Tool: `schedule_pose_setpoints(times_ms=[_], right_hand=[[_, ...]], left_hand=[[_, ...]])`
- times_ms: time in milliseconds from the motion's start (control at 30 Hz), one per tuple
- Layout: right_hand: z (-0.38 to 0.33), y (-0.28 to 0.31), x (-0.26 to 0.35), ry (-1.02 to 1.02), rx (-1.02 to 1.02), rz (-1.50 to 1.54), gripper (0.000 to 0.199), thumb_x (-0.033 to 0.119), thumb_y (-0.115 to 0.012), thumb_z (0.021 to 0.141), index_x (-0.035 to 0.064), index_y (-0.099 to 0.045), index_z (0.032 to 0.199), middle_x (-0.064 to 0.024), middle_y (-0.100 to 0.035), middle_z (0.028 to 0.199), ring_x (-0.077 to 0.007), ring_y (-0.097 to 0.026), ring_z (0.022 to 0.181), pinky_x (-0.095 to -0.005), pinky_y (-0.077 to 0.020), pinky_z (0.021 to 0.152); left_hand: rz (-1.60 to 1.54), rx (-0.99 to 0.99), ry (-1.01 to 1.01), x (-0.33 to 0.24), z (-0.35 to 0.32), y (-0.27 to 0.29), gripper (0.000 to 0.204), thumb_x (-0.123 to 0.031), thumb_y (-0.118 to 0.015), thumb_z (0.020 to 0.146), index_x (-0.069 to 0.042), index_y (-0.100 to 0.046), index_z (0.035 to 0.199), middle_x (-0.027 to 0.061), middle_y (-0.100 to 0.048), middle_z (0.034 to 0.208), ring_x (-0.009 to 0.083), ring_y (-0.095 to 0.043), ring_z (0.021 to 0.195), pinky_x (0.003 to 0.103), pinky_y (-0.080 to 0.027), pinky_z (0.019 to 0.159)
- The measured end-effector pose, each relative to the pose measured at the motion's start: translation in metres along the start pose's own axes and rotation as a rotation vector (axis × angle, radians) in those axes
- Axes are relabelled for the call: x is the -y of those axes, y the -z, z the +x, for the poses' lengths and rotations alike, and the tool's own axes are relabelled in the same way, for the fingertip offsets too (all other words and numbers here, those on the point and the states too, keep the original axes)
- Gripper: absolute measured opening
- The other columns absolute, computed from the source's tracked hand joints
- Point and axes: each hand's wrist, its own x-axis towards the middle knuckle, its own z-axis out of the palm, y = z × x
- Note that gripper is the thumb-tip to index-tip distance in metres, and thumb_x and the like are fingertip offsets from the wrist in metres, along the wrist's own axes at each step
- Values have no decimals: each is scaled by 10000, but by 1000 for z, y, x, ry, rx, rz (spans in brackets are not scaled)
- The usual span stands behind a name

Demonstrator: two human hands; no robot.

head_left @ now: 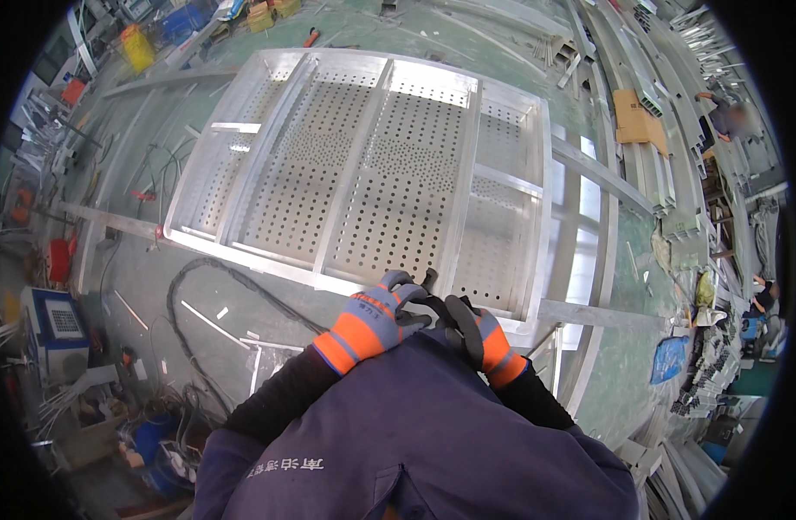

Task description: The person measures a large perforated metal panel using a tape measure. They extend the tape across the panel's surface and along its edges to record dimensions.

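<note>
My left hand, in a grey and orange glove, is curled in front of my body. Close on its right is my right hand, in a matching glove with dark fingers. Between them is a black tool, mostly hidden by the fingers, so its kind is unclear; both hands appear closed on it. Just beyond them lies a silver metal frame panel with crossbars and rows of round holes, its near edge close to my fingertips. A thick black cable loops across the floor and passes behind my left forearm.
Metal beams stick out beside the panel at both sides. A blue and white machine stands at the left. Stacked metal profiles and a cardboard piece lie at the right, where another person is. Scraps litter the green floor.
</note>
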Motion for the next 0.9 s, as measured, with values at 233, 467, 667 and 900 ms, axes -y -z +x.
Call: schedule_pose_setpoints(times_ms=[233,467,667,900], right_hand=[[26,-12,7,-76,226,143,414,269,-583,928,52,-504,1271,-165,-667,962,-333,-650,827,-367,-505,676],[81,-39,32,-24,546,166,359,180,-573,907,118,-536,1258,-171,-648,890,-355,-633,745,-410,-507,664],[101,-61,29,-290,814,262,247,264,-491,991,181,-571,1208,-107,-643,814,-265,-600,653,-369,-484,608],[85,-28,47,-384,642,84,296,285,-575,948,-8,-571,985,-145,-599,712,-244,-563,621,-379,-459,584]], left_hand=[[188,11,-97,2,-9,6,310,-317,-743,790,-161,-686,1052,53,-598,1139,281,-633,972,386,-533,797],[225,-199,-31,30,-62,13,292,-315,-744,776,-144,-684,1005,57,-620,1056,290,-624,927,407,-525,762],[246,-319,83,34,-82,4,327,-267,-774,740,-96,-647,987,94,-615,1052,328,-629,882,412,-524,720],[212,-326,81,35,-86,-11,344,-383,-741,780,-91,-622,916,72,-598,1089,307,-635,849,415,-515,668]])
